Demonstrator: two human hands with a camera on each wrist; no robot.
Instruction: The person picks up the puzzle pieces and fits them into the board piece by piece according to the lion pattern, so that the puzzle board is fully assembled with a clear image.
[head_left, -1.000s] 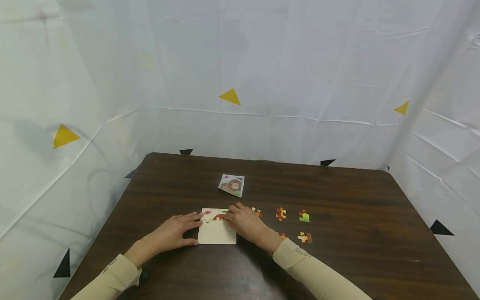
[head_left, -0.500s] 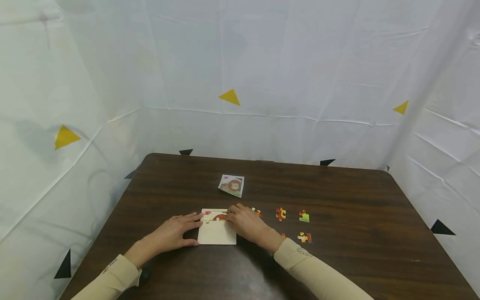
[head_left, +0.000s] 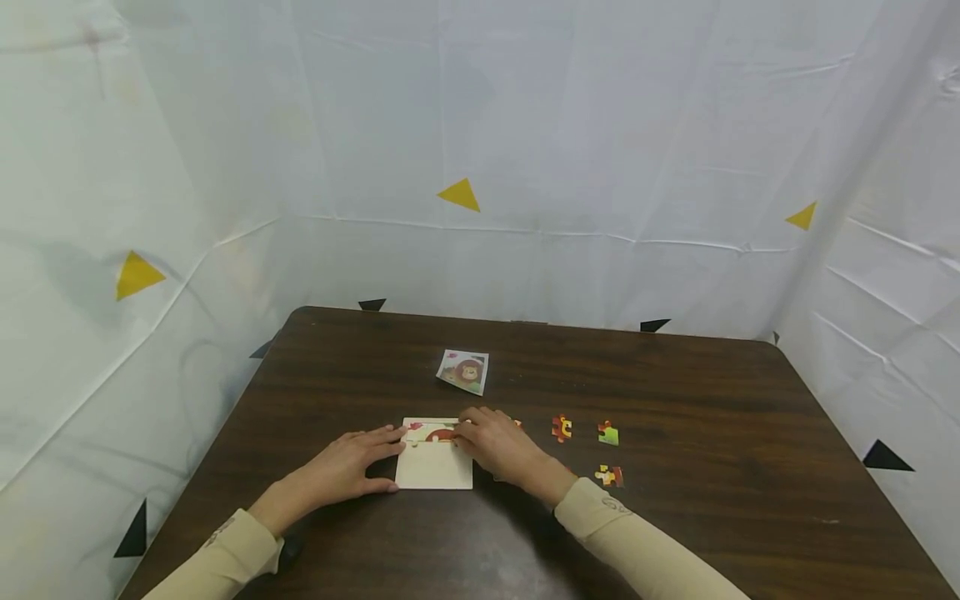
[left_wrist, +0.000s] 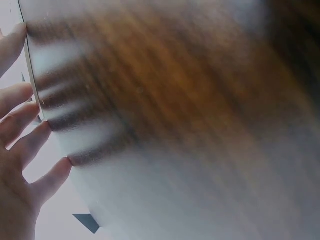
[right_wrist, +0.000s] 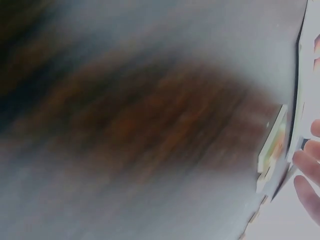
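A pale puzzle board [head_left: 433,468] lies on the dark wooden table. Its top row has flat jigsaw pieces [head_left: 437,434] with a pink and reddish-brown print; the lower part is bare. My left hand [head_left: 341,468] rests against the board's left side, its fingers spread in the left wrist view. At the upper right of the board, the fingertips of my right hand [head_left: 501,450] touch the top row; whether they pinch a piece is hidden. A loose jigsaw piece [right_wrist: 274,145] lies near that hand's fingers [right_wrist: 307,167] in the right wrist view.
A lion picture card [head_left: 462,372] lies beyond the board, one edge lifted. Right of the right hand are loose jigsaw pieces: a yellow-orange piece [head_left: 562,428], a green piece [head_left: 608,433] and a yellow-brown piece [head_left: 609,476]. Others are partly behind the hand. White sheets surround the table.
My right hand has shifted slightly to the right along the top row, covering more of the nearest loose pieces. The left hand and the board have stayed put.
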